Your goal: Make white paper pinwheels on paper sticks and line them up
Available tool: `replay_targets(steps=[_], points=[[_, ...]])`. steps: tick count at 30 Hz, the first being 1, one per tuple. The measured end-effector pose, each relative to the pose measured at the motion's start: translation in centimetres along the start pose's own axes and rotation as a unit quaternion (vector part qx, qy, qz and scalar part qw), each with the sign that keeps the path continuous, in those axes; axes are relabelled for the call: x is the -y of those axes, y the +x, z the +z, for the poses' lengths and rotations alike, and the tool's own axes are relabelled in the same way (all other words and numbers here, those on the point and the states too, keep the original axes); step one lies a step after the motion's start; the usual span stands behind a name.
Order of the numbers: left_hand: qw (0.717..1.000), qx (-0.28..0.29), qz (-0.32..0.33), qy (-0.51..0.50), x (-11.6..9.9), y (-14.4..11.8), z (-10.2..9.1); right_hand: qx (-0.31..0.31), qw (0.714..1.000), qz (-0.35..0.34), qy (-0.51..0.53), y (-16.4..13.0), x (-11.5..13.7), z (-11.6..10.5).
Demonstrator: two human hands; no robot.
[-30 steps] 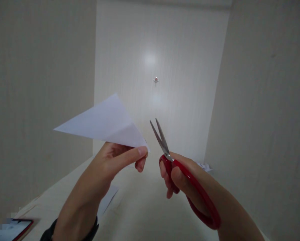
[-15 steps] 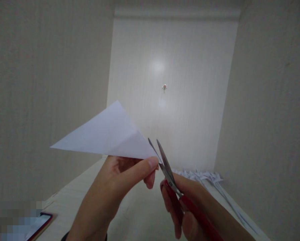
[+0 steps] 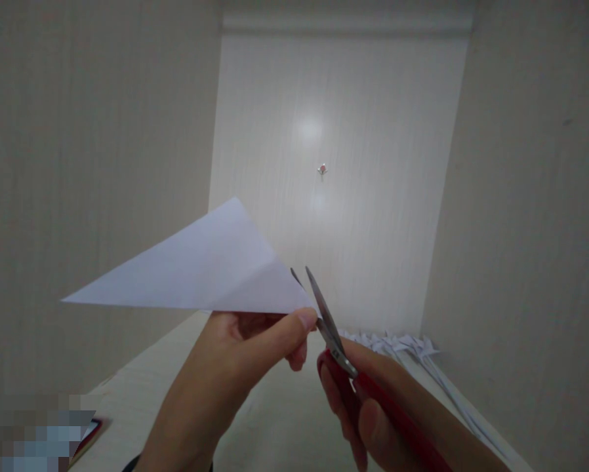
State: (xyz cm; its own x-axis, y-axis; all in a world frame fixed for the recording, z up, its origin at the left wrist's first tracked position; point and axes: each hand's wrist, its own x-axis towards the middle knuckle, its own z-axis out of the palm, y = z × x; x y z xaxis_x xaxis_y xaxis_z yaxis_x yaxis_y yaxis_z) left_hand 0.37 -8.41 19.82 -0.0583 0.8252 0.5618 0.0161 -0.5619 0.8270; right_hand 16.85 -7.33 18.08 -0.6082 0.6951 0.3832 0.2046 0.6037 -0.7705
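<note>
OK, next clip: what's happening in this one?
A person holds a folded white paper triangle up in the left hand, pinched at its right corner. The right hand grips red-handled scissors, blades open at that corner of the paper. Below is a pale desk boxed in by pale walls, with cut paper scraps piled at the back right.

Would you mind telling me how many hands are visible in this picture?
2. The left hand pinches the folded white paper at its right corner; the right hand grips the red-handled scissors beside that corner. No others show.
</note>
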Motion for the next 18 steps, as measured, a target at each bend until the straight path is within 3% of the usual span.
replay_targets(steps=[18], points=[[0.999, -0.036, -0.007, 0.019, 0.25, 0.11, -0.34, -0.005, 1.000, 0.001, -0.006, -0.10, -0.75, 0.03]])
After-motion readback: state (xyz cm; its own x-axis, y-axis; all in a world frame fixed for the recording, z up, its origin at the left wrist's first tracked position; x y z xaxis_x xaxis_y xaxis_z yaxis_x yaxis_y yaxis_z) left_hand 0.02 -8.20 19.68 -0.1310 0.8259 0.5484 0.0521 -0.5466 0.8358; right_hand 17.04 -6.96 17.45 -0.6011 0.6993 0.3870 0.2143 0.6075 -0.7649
